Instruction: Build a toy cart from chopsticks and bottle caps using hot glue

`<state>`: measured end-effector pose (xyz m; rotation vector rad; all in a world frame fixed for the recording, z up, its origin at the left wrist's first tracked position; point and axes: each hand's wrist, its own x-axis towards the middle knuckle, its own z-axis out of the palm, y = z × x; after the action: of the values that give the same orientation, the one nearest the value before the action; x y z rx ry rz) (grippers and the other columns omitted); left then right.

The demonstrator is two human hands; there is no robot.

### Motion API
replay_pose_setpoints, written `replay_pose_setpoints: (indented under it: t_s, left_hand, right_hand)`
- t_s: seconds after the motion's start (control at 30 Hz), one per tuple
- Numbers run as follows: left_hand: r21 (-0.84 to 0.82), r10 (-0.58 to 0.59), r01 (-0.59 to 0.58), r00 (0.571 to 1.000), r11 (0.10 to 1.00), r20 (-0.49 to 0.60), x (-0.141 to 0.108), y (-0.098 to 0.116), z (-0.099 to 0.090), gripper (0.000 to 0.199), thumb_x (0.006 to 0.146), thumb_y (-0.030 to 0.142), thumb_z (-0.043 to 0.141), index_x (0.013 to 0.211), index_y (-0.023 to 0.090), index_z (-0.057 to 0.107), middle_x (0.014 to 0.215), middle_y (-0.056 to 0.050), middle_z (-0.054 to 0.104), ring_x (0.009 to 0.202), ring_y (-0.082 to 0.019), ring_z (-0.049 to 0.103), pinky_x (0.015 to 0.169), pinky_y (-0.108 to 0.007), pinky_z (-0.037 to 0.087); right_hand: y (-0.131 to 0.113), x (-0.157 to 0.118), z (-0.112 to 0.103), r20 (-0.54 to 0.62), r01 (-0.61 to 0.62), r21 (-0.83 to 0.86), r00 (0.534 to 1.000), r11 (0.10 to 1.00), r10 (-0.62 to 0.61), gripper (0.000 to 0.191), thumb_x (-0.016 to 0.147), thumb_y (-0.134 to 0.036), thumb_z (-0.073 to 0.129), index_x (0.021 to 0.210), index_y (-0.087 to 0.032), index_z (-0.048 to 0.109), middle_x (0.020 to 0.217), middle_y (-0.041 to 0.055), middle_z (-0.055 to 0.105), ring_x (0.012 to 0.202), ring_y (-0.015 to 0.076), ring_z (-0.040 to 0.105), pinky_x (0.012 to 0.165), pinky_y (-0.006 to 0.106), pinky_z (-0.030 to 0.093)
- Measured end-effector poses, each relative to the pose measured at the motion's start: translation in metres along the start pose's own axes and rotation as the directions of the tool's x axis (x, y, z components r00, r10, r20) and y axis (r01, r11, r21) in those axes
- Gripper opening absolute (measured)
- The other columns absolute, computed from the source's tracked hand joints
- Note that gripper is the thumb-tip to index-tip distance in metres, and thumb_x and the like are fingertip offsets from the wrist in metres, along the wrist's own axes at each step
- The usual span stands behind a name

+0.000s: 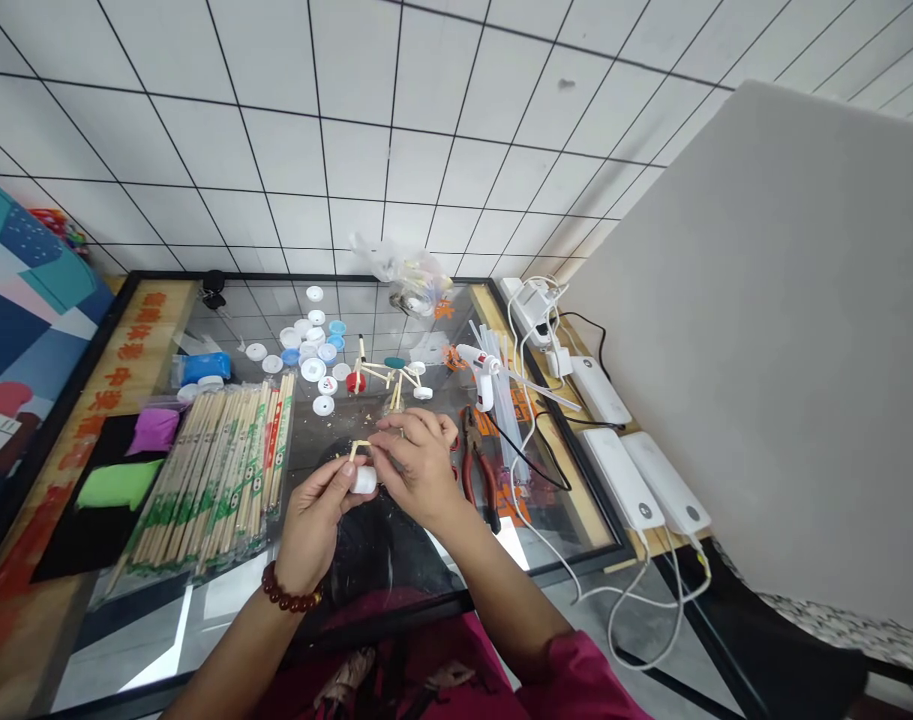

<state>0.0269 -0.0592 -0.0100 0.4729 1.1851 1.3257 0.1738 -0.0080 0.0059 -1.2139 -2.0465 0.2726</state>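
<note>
Between the fingertips of my left hand [313, 510] is a white bottle cap [364, 480], held over the front of the glass-topped table. A short piece of wooden stick [353, 452] stands up from beside the cap, and another short stick piece [361, 443] meets its top at an angle. My right hand [422, 470] pinches the far end of that upper piece; its fingers partly cover it. Just beyond my hands stands a small construction of sticks [381, 372] with a red cap [356, 382], a dark green cap [394, 363] and white caps.
Wrapped disposable chopsticks [208, 460] and coloured clay packs [118, 486] lie left. Loose bottle caps [313, 370] are scattered behind. At right are a hot glue gun [483, 375], glue sticks [510, 430], pliers [476, 460], cables and white power boxes [621, 478]. A plastic bag [411, 275] sits by the wall.
</note>
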Motion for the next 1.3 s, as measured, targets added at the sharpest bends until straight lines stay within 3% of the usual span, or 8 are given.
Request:
replay_pose_setpoints:
  t_s: [0.2,0.33,0.47,0.63,0.9,1.3]
  left_hand:
    - [-0.029,-0.008,0.008,1.000,1.000,0.007,0.001,0.000,-0.001,0.026,0.071,0.037,0.083,0.089,0.018,0.079,0.096,-0.007,0.077,0.086,-0.020,0.069,0.072,-0.032,0.062]
    - [-0.110,-0.079,0.082,0.997,0.991,0.026,0.002,0.005,-0.001,0.029,0.072,0.038,0.083,0.090,0.017,0.078,0.094,-0.008,0.076,0.086,-0.020,0.071,0.074,-0.033,0.062]
    - [-0.162,-0.131,0.131,0.991,0.978,0.011,0.004,0.010,0.000,0.030,0.071,0.038,0.083,0.090,0.016,0.077,0.093,-0.009,0.077,0.089,-0.021,0.071,0.077,-0.035,0.062]
    - [-0.066,-0.050,0.049,0.999,0.997,-0.017,0.002,0.007,-0.001,0.033,0.071,0.040,0.083,0.092,0.015,0.077,0.097,-0.009,0.076,0.089,-0.020,0.070,0.073,-0.032,0.062]
    - [0.032,0.050,-0.051,0.999,0.998,0.009,-0.001,0.002,-0.001,0.034,0.073,0.042,0.081,0.097,0.018,0.079,0.097,-0.008,0.076,0.082,-0.018,0.069,0.070,-0.029,0.060]
    - [-0.003,0.049,-0.049,0.999,0.999,-0.009,-0.002,-0.002,0.000,0.033,0.070,0.041,0.083,0.096,0.019,0.080,0.099,-0.008,0.077,0.082,-0.018,0.068,0.066,-0.028,0.061]
  right_hand:
    - [-0.002,0.001,-0.002,-0.040,0.014,0.015,0.999,1.000,-0.013,0.011,0.090,-0.025,0.065,0.099,-0.028,0.070,0.111,0.0022,0.072,0.110,0.0237,0.058,0.092,0.044,0.027]
    - [0.000,0.000,-0.006,-0.116,-0.063,0.071,0.991,0.995,0.071,0.026,0.089,-0.028,0.066,0.115,-0.027,0.067,0.116,0.0046,0.070,0.109,0.0233,0.061,0.095,0.042,0.031]
    - [0.007,-0.003,-0.009,-0.152,-0.121,0.163,0.978,0.979,0.146,0.021,0.090,-0.026,0.065,0.111,-0.025,0.069,0.112,0.0048,0.071,0.105,0.0217,0.063,0.095,0.040,0.035]
    - [0.006,-0.002,-0.009,-0.102,-0.121,0.236,0.984,0.964,0.148,0.016,0.089,-0.025,0.066,0.103,-0.024,0.072,0.107,0.0046,0.074,0.101,0.0211,0.065,0.093,0.039,0.037]
    - [-0.005,0.000,-0.005,-0.028,-0.091,0.232,0.995,0.968,0.100,0.009,0.085,-0.020,0.071,0.091,-0.026,0.074,0.097,-0.0005,0.076,0.099,0.0198,0.064,0.092,0.040,0.032]
    - [-0.005,0.002,-0.005,0.009,-0.048,0.190,0.999,0.981,0.048,0.009,0.087,-0.017,0.067,0.085,-0.025,0.072,0.092,-0.0021,0.075,0.097,0.0189,0.061,0.088,0.040,0.026]
